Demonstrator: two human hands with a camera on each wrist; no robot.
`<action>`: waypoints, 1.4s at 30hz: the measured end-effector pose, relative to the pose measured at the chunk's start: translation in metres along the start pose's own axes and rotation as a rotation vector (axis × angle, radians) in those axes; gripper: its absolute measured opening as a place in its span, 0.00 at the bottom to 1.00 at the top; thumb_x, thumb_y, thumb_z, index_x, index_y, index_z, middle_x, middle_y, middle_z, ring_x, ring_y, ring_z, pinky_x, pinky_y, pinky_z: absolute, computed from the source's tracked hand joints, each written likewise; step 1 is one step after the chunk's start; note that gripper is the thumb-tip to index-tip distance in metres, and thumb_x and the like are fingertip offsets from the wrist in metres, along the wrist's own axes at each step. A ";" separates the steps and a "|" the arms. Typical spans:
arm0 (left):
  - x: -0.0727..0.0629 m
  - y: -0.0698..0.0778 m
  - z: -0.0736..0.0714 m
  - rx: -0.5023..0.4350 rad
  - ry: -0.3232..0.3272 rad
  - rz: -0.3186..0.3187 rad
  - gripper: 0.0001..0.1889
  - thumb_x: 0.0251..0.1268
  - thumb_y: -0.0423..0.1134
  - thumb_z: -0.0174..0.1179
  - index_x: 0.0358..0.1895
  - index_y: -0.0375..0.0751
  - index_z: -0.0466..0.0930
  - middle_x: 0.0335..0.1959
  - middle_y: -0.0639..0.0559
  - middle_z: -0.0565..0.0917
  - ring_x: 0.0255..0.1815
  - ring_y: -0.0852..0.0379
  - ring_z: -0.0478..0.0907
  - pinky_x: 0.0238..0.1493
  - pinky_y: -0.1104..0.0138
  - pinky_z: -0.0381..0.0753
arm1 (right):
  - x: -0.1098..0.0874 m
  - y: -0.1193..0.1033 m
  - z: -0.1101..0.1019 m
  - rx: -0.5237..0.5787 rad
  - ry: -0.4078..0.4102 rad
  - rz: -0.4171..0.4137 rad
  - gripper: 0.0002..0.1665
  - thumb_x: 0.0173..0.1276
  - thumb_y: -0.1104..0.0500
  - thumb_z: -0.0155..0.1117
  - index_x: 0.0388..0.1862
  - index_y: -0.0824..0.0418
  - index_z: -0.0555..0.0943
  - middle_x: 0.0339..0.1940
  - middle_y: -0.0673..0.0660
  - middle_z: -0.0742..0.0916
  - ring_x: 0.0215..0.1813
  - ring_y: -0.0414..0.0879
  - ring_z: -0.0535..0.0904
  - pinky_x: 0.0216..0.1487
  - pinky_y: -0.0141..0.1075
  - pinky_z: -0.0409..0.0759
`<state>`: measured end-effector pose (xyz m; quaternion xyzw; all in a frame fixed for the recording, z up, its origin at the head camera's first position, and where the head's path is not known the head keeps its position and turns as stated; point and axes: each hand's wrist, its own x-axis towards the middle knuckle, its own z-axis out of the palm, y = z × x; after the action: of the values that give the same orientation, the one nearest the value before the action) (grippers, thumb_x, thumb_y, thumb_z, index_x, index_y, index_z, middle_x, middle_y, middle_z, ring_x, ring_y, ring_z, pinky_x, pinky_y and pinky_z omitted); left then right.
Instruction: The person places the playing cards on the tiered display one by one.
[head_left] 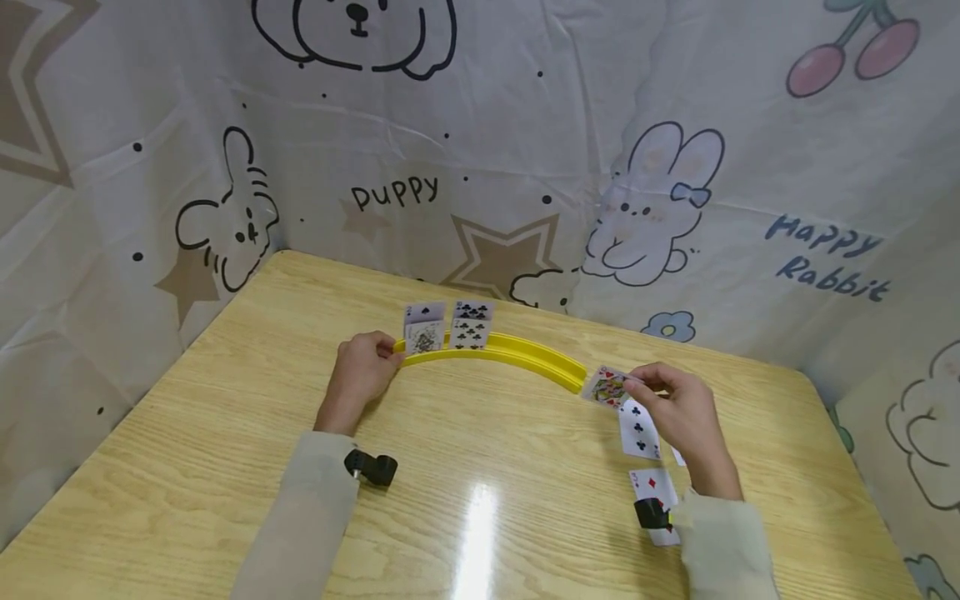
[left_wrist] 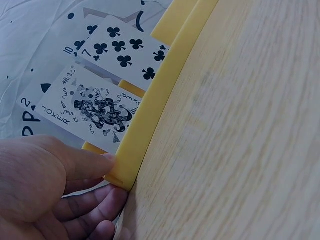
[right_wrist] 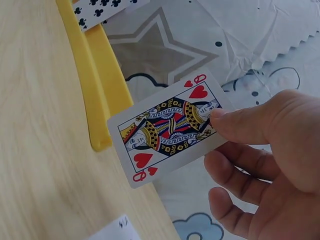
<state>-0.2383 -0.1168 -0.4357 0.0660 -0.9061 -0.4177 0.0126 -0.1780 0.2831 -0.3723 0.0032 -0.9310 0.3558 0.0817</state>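
A curved yellow card holder [head_left: 525,350] lies across the table. My left hand [head_left: 362,371] grips its left end, thumb [left_wrist: 95,162] on top and fingers at the side. Near that end a joker [left_wrist: 97,107] stands in front of a two of spades [head_left: 425,312]. Beside them a seven of clubs [left_wrist: 122,50] stands in front of a ten of clubs [head_left: 473,309]. My right hand [head_left: 678,408] pinches the queen of hearts [right_wrist: 170,129] between thumb and fingers, just off the holder's right end.
A three of clubs [head_left: 639,432] lies on the table [head_left: 420,492] below my right hand. Nearer me is a diamond card [head_left: 651,483], partly hidden by the wrist camera [head_left: 651,513]. Another card's edge [head_left: 678,456] peeks out beside my right wrist. A printed cloth [head_left: 495,167] hangs behind the table.
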 end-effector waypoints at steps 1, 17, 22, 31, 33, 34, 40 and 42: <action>0.000 0.000 0.000 -0.001 0.002 -0.001 0.13 0.67 0.36 0.66 0.50 0.33 0.83 0.41 0.41 0.85 0.43 0.47 0.81 0.47 0.55 0.79 | 0.002 -0.002 0.001 0.005 0.006 -0.006 0.10 0.71 0.58 0.67 0.43 0.65 0.85 0.42 0.59 0.86 0.45 0.50 0.79 0.43 0.35 0.78; 0.002 0.001 -0.002 -0.023 -0.001 0.013 0.13 0.68 0.36 0.65 0.50 0.32 0.84 0.41 0.42 0.86 0.43 0.48 0.81 0.46 0.56 0.80 | 0.023 -0.018 0.017 0.067 -0.031 -0.001 0.11 0.72 0.56 0.66 0.44 0.63 0.84 0.43 0.58 0.86 0.45 0.50 0.79 0.43 0.39 0.79; -0.001 0.002 0.000 -0.032 -0.009 -0.006 0.13 0.68 0.37 0.65 0.50 0.32 0.84 0.41 0.43 0.85 0.42 0.49 0.81 0.45 0.57 0.80 | 0.025 -0.019 0.019 0.093 -0.049 0.014 0.12 0.72 0.55 0.67 0.44 0.63 0.84 0.44 0.58 0.86 0.46 0.50 0.80 0.42 0.38 0.80; 0.002 0.000 0.001 -0.002 -0.015 0.002 0.12 0.69 0.38 0.64 0.50 0.34 0.84 0.41 0.44 0.85 0.42 0.49 0.81 0.44 0.57 0.80 | 0.031 -0.020 0.030 0.087 -0.024 -0.034 0.10 0.71 0.56 0.68 0.42 0.63 0.85 0.42 0.58 0.86 0.45 0.51 0.80 0.38 0.38 0.79; 0.002 -0.001 0.001 0.002 -0.020 0.004 0.12 0.69 0.38 0.64 0.49 0.34 0.84 0.41 0.43 0.85 0.42 0.49 0.81 0.44 0.57 0.80 | 0.034 -0.023 0.031 0.093 -0.026 -0.035 0.10 0.71 0.56 0.68 0.42 0.62 0.85 0.43 0.58 0.86 0.45 0.52 0.80 0.38 0.41 0.78; 0.002 -0.001 0.001 0.001 -0.021 0.003 0.12 0.69 0.38 0.64 0.49 0.34 0.84 0.41 0.43 0.85 0.42 0.49 0.81 0.44 0.57 0.80 | 0.035 -0.024 0.032 0.096 -0.028 -0.035 0.10 0.71 0.56 0.68 0.42 0.62 0.85 0.43 0.58 0.86 0.45 0.52 0.80 0.40 0.41 0.78; 0.000 -0.001 -0.001 -0.011 -0.012 0.006 0.12 0.69 0.38 0.64 0.49 0.33 0.84 0.40 0.43 0.85 0.41 0.49 0.81 0.42 0.58 0.81 | 0.045 -0.033 0.035 0.101 -0.040 -0.030 0.11 0.71 0.55 0.67 0.43 0.62 0.85 0.46 0.58 0.86 0.48 0.53 0.79 0.49 0.46 0.77; 0.000 -0.002 -0.002 -0.014 -0.007 0.011 0.12 0.69 0.38 0.64 0.49 0.33 0.84 0.39 0.44 0.85 0.40 0.49 0.81 0.41 0.58 0.81 | 0.047 -0.035 0.036 0.102 -0.041 -0.026 0.12 0.72 0.54 0.67 0.43 0.62 0.85 0.47 0.59 0.85 0.48 0.53 0.78 0.50 0.47 0.77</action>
<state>-0.2381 -0.1192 -0.4357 0.0596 -0.9035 -0.4243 0.0122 -0.2279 0.2352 -0.3685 0.0267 -0.9131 0.4014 0.0671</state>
